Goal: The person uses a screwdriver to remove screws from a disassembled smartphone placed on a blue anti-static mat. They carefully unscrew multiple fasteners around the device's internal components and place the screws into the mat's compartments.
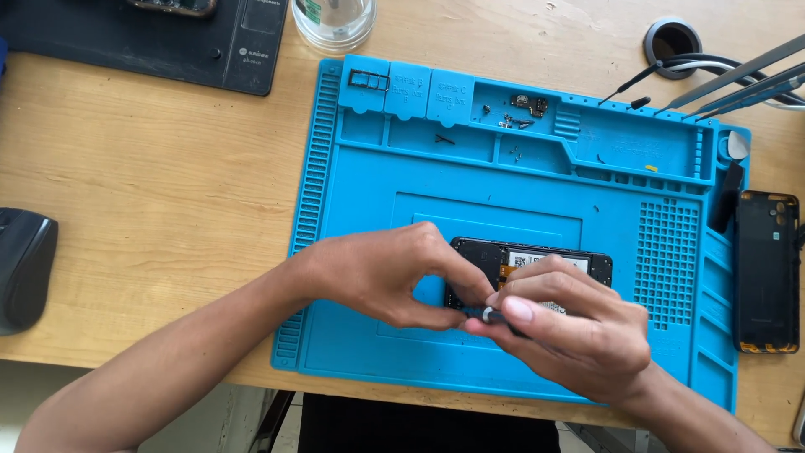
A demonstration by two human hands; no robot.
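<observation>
Here the right hand (570, 331) comes in from the lower right, its fingers (537, 281) curled and pinched shut round a thin dark screwdriver (490, 315), the thumb lying along the shaft near its pale collar. The left hand (381, 273) reaches from the lower left with the wrist flat, its fingers bent down and closed on the near-left edge of an opened phone (537, 260), meeting the right fingertips there. The phone lies flat and crosswise under both hands, its far edge and a pale label showing past the knuckles; the screwdriver tip is hidden, so where it touches cannot be told. The phone rests at the middle of a blue mat (520, 184), whose far trays hold small screws and parts (527, 105). A black back cover (766, 273) lies just off the mat's right edge on the wooden bench (151, 184), and a dark mouse (23, 268) sits well apart at the left.
</observation>
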